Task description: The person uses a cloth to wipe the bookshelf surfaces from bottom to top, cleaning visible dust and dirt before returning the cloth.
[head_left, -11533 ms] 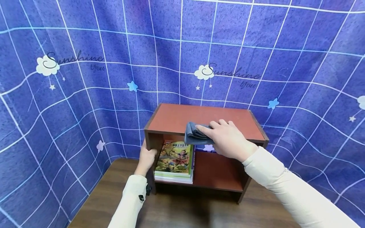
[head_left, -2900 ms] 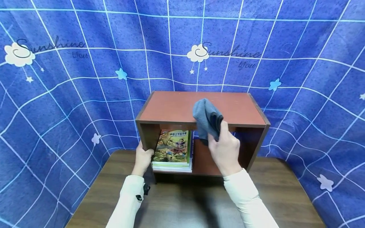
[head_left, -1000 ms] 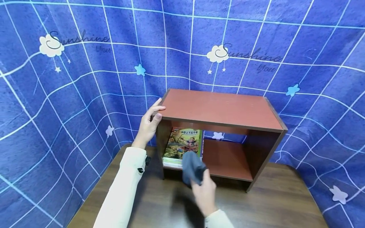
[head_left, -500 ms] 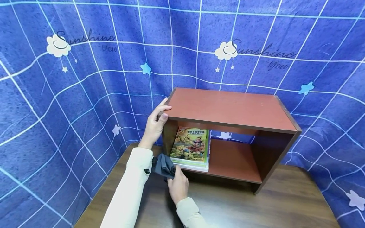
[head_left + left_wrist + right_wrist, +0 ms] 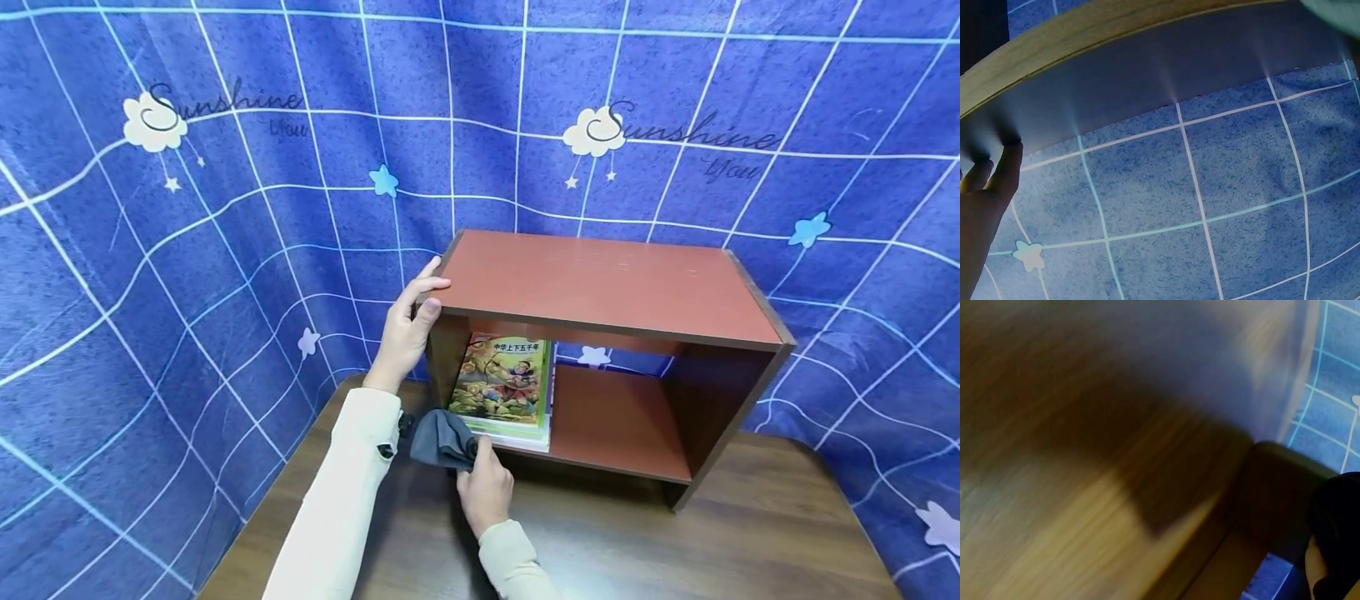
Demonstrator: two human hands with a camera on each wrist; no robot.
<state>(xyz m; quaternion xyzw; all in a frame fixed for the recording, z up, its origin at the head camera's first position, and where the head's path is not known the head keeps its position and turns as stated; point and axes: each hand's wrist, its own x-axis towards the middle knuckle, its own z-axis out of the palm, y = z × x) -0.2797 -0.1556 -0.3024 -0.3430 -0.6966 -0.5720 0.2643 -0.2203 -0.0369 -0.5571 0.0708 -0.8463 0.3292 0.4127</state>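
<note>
A low shelf unit (image 5: 600,283) with a reddish top and dark brown sides stands on the wooden table. My left hand (image 5: 405,337) rests at its upper left corner, one finger over the top and the thumb at the front edge. In the left wrist view, extended fingers (image 5: 1007,169) touch the side panel (image 5: 1135,81). Down by the lower left front corner, my right hand (image 5: 486,487) grips a folded dark grey-blue cloth (image 5: 438,437). The cloth hides the foot of the left panel. A dark bunched shape, probably the cloth, fills the right wrist view's lower right corner.
A stack of books (image 5: 502,383) with a colourful top cover lies in the shelf's left part. The red lower board (image 5: 607,417) extends to its right. Blue gridded curtain (image 5: 300,208) hangs behind and beside the wooden table (image 5: 637,542).
The right hand with the cloth has come down from the shelf's top to the lower left front, shifting slightly right lately. The left hand has moved up from the side panel to the top corner.
</note>
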